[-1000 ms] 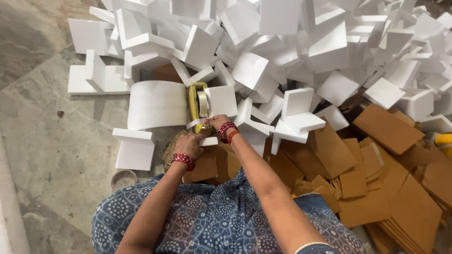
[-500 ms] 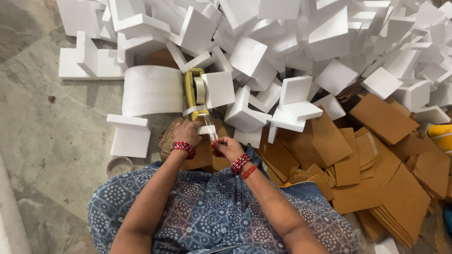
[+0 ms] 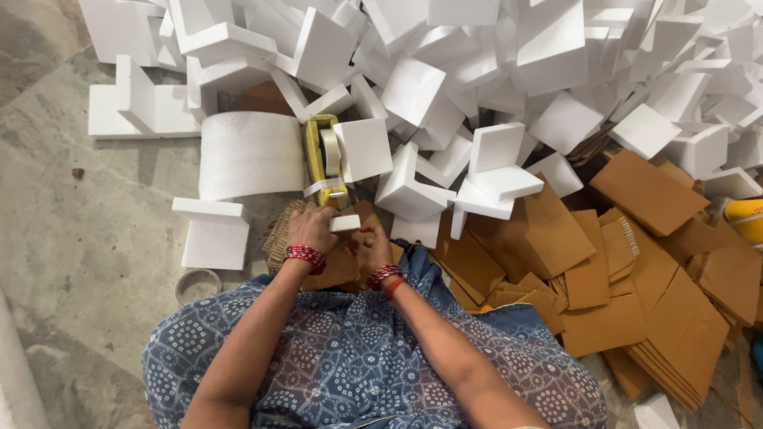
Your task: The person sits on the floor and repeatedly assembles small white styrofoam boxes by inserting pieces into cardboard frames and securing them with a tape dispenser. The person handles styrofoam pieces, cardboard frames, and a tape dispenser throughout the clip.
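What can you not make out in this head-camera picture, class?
- Right hand: its fingers are curled under; whether they grip the cardboard is hidden.
- Small white piece by the left hand: too small to identify.
- Yellow object: cut off by the right edge.
- Tape dispenser: lower end hidden behind hands.

A small white foam piece (image 3: 345,223) sits just left of the frame's centre, lying flat and pinched at its left edge by the left hand (image 3: 311,230), with the right hand (image 3: 372,248) just below and to its right. Directly above it a yellow tape dispenser (image 3: 321,159) with a white tape roll stands on edge, a strip of tape crossing its lower end. Under both hands lies a brown corrugated cardboard sheet (image 3: 342,266), flat over the lap.
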